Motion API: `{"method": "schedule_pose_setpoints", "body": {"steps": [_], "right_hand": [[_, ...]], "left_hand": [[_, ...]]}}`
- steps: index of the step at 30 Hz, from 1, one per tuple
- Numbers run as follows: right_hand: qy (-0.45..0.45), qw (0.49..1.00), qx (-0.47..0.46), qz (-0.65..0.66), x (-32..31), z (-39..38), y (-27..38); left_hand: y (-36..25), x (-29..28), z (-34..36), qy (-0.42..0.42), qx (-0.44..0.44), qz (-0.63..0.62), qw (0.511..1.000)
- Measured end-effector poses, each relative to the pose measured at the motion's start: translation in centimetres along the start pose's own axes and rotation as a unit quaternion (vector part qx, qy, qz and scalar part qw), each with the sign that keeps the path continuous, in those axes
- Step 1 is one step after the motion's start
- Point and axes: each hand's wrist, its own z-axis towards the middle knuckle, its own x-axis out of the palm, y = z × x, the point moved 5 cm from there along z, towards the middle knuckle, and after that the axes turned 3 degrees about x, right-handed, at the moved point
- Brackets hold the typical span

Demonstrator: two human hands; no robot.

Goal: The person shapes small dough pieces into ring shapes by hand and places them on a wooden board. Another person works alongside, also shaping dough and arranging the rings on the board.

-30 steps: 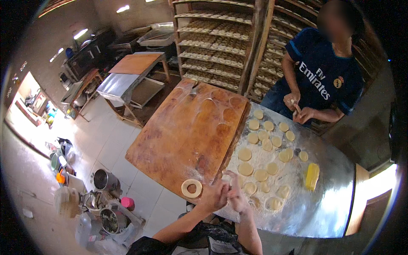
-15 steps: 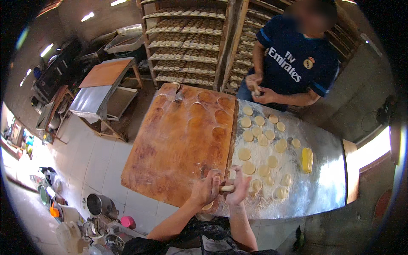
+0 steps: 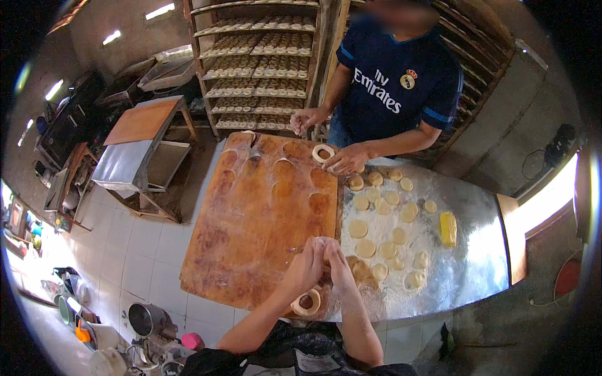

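Bare left hand (image 3: 305, 264) and bare right hand (image 3: 339, 266) — tips pressed together, any pinched object indiscernible.
Behind the left, a pale dough ring (image 3: 296, 305) — rightward of both, flat cream dough discs (image 3: 365, 249).

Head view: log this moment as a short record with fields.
Hands: left hand and right hand meet at the fingertips; anything between them is hidden
Wooden board: dough ring at its near edge
Co-worker: one hand at a second dough ring, far corner
Metal table: floured, with dough discs and a yellow block
Background: loaded rack
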Motion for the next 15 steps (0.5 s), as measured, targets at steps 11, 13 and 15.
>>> {"method": "schedule_pose_setpoints", "body": {"steps": [11, 13, 15], "right_hand": [[-0.032, 0.893, 0.082, -0.442, 0.2, 0.4, 0.3], [-0.053, 0.892, 0.081, -0.441, 0.5, 0.4, 0.2], [-0.044, 0.891, 0.062, -0.447, 0.0, -0.1, 0.0]], "left_hand": [[4.3, -1.4, -0.1, 0.097, -0.073, 0.384, 0.915], [4.4, -0.8, -0.5, 0.101, -0.077, 0.401, 0.907], [4.0, -0.6, -0.6, 0.085, -0.074, 0.4, 0.91]]}}
